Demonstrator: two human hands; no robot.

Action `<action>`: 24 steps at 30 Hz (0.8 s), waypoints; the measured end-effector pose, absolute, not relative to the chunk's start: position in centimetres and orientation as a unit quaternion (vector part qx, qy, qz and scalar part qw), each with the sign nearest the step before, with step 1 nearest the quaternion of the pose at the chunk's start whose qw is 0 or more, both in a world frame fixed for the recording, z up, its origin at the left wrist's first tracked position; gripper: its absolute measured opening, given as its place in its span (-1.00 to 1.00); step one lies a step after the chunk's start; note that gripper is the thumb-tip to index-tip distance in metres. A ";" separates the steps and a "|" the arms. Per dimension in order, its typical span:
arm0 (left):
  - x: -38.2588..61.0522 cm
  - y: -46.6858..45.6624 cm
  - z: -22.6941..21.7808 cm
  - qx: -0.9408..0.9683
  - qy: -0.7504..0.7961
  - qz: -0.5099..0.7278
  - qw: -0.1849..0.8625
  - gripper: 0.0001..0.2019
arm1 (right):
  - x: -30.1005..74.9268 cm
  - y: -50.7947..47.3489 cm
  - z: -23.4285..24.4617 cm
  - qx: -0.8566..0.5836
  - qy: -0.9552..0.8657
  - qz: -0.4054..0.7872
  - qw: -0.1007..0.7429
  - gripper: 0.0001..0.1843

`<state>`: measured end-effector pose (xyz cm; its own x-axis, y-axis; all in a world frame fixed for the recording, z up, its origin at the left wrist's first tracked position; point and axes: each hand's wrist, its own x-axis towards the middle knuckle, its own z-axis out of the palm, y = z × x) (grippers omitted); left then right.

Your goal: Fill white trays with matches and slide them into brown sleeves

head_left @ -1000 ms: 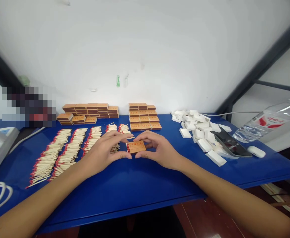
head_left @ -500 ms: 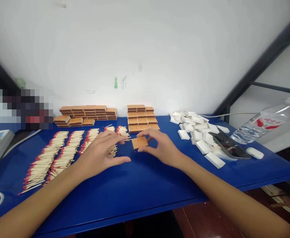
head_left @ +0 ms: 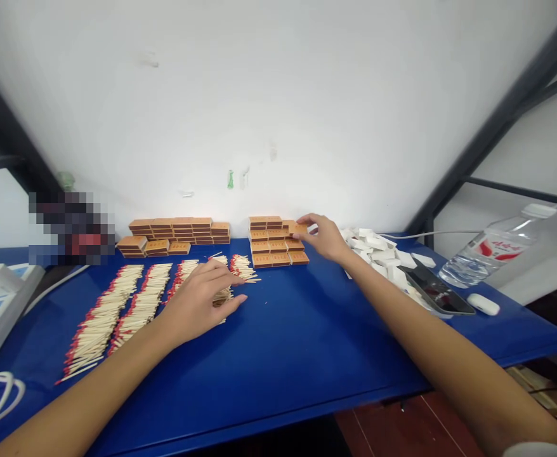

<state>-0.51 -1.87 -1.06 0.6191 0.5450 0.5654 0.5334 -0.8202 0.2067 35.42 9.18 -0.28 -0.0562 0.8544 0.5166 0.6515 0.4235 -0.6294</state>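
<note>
My right hand [head_left: 323, 236] grips an orange matchbox [head_left: 299, 228] between thumb and fingers at the right end of a stepped stack of matchboxes [head_left: 269, 246]. Whether that box rests on the stack or is just above it, I cannot tell. Over the rows of red-tipped matches, my left hand [head_left: 202, 298] is open, its thumb apart from its fingers and nothing in them. It partly hides a pile of matches [head_left: 222, 296]. More matches [head_left: 243, 268] lie just past its fingertips, and long rows of matches [head_left: 92, 324] spread to its left.
A second stack of matchboxes [head_left: 178, 230] stands by the wall. On the right are white box trays [head_left: 383, 254], a phone [head_left: 443, 293], a white earbud case [head_left: 483, 304] and a leaning water bottle [head_left: 490, 247]. A power strip [head_left: 7, 304] sits at the left.
My right hand has carried the matchbox away from my left hand, up and right to the stack. The left hand stays open over the matches. The view has shifted slightly.
</note>
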 end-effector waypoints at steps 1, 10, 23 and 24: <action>-0.5 -1.9 -1.1 0.900 0.301 0.316 0.010 -0.79 | 35.4 10.5 0.0 -0.525 -0.715 0.119 0.446 -0.63; -0.8 -1.8 -1.2 0.903 0.299 0.309 -0.006 -0.84 | 35.2 15.0 -1.7 -0.536 -0.699 0.072 0.467 -0.70; -0.8 -1.8 -1.2 0.901 0.293 0.321 -0.006 -0.86 | 42.0 10.6 3.1 -0.718 -0.678 -0.129 0.092 -0.76; -0.8 -1.8 -1.2 0.901 0.294 0.319 -0.003 -0.86 | 42.8 10.2 3.4 -0.733 -0.666 -0.128 0.062 -0.77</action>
